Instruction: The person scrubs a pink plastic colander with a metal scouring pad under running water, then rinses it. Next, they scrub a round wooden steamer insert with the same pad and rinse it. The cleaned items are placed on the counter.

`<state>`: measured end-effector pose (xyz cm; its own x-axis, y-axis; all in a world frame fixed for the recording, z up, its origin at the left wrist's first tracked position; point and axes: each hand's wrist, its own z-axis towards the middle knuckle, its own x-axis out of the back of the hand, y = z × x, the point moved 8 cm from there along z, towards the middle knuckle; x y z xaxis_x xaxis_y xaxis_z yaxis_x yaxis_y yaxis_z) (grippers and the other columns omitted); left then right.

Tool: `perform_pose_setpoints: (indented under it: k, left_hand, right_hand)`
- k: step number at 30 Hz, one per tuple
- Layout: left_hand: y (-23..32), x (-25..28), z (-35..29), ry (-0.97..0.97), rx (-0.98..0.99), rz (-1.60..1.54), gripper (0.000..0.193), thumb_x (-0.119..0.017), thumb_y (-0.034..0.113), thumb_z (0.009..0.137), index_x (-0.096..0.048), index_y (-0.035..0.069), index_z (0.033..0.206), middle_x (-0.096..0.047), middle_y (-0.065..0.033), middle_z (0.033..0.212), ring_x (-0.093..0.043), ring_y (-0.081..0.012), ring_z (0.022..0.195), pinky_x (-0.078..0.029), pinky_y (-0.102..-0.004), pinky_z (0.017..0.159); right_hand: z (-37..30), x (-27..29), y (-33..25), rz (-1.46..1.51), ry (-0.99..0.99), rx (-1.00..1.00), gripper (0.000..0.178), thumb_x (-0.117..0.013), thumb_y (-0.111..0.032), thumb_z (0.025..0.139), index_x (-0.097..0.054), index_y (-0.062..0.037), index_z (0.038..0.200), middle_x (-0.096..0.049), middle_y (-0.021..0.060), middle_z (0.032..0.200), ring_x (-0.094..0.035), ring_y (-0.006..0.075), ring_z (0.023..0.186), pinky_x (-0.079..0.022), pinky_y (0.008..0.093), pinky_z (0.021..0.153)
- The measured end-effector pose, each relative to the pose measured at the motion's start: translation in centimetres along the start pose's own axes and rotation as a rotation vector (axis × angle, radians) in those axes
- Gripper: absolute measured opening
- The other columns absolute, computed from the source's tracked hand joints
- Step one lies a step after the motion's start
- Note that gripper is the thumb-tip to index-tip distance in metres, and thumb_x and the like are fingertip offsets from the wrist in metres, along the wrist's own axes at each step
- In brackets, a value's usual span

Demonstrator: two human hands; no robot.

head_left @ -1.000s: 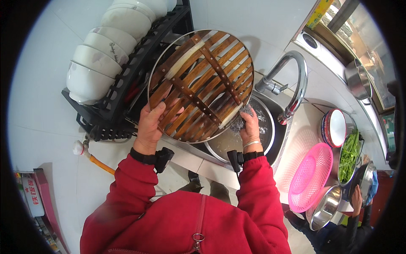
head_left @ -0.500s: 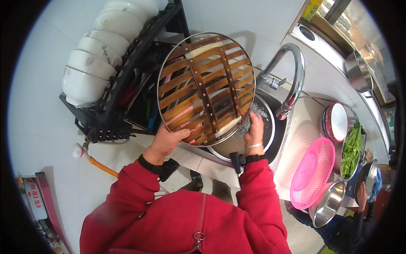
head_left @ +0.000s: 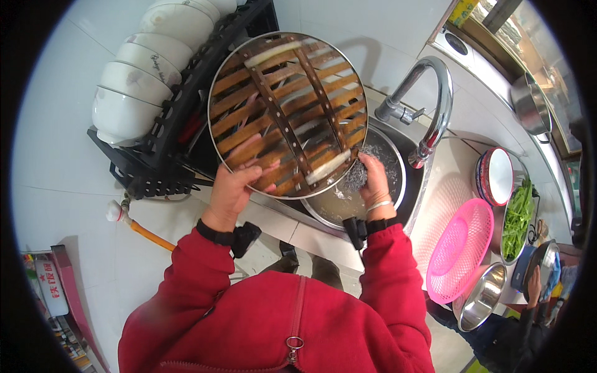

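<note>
A round steamer rack [head_left: 323, 112] of brown wooden slats in a metal rim tilts above the sink's left part. My left hand [head_left: 233, 189] is closed on its lower left edge, with fingers showing behind the slats. My right hand [head_left: 374, 180] is closed on a grey steel wool scrubber [head_left: 355, 178] by the rack's lower right rim, next to a pale crossbar. Below, a large metal basin [head_left: 400, 186] of cloudy water stands in the sink [head_left: 421, 155]; part of it is hidden by the rack.
A chrome faucet [head_left: 443, 93] arches over the sink. At left, white bowls [head_left: 124, 115] lean in a black dish rack [head_left: 161, 149]. To the right are a pink basket [head_left: 460, 248], a steel bowl [head_left: 484, 298], stacked bowls [head_left: 497, 177] and green vegetables [head_left: 517, 217]. Another person's hand [head_left: 533, 286] is at lower right.
The steamer rack and my left hand have moved left and slightly up. My right hand has shifted slightly up, staying by the lower right rim. More of the basin shows.
</note>
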<state>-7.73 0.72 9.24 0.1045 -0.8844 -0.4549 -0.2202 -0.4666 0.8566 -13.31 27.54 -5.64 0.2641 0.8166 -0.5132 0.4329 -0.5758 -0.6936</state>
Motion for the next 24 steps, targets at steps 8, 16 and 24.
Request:
perform_pose_setpoints:
  k: [8,16,24]
  left_hand:
    - [-0.3,-0.8,-1.0,-0.12,0.107,0.068,0.058,-0.051,-0.005,0.076,-0.04,0.006,0.132,-0.054,-0.0162,0.118,-0.06,-0.0297,0.102,-0.058,-0.0367,0.065]
    - [-1.9,-2.1,0.7,-0.035,0.015,-0.068,0.057,-0.049,-0.004,0.079,-0.036,0.009,0.134,-0.055,-0.0154,0.117,-0.058,-0.0248,0.106,-0.056,-0.0364,0.068]
    - [-3.4,-4.1,0.1,-0.061,-0.084,-0.014,0.055,-0.049,-0.005,0.082,-0.037,0.008,0.134,-0.051,-0.0152,0.121,-0.056,-0.0257,0.109,-0.056,-0.035,0.071]
  right_hand:
    - [0.0,0.1,-4.6,0.023,-0.044,0.244,0.017,-0.057,-0.014,0.084,-0.057,-0.0028,0.097,-0.061,0.0068,0.083,-0.06,0.0182,0.069,-0.052,0.0319,0.062]
    - [-3.2,-1.7,0.2,0.27,0.024,0.212,0.016,-0.054,-0.017,0.089,-0.051,-0.0035,0.097,-0.057,0.0066,0.075,-0.057,0.0166,0.06,-0.051,0.0311,0.054]
    - [-4.8,-1.7,0.5,-0.089,0.284,0.257,0.038,-0.052,-0.024,0.087,-0.043,0.0014,0.115,-0.055,0.0145,0.095,-0.053,0.0259,0.084,-0.043,0.0408,0.074]
